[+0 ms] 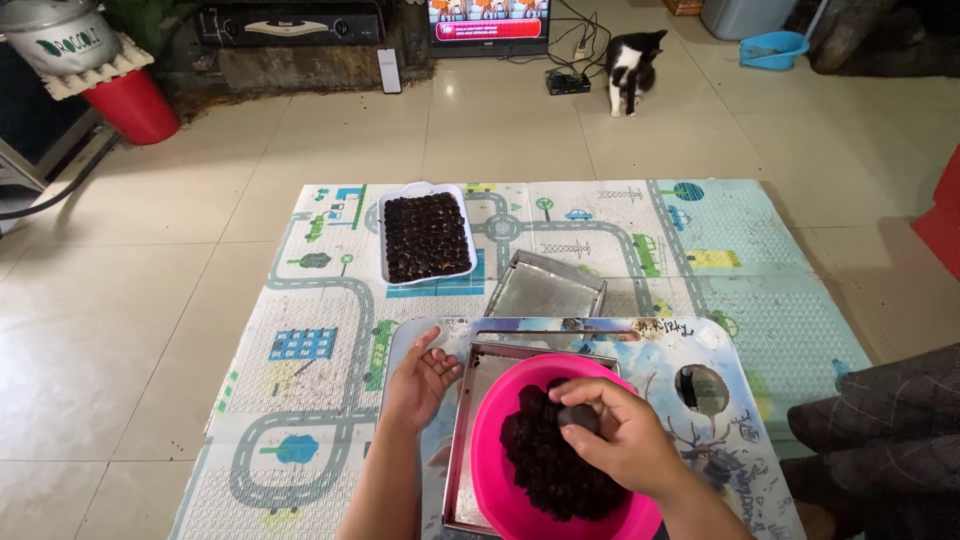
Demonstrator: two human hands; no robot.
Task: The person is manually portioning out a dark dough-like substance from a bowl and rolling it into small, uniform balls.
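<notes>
Head view — right hand [622, 432] pinching a dark dough ball [578, 417] over pink bowl [560, 450]; left hand [422, 378] open, at bowl's 9 o'clock.

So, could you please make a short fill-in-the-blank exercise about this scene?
1. The right hand holds a dark ball over the ___ bowl.
2. The bowl sits on a metal ___ near the left hand.
3. The white dish of dark pieces lies on the play ___.
4. A black-and-white ___ stands on the floor.

Missing words: pink; tray; mat; cat
</notes>
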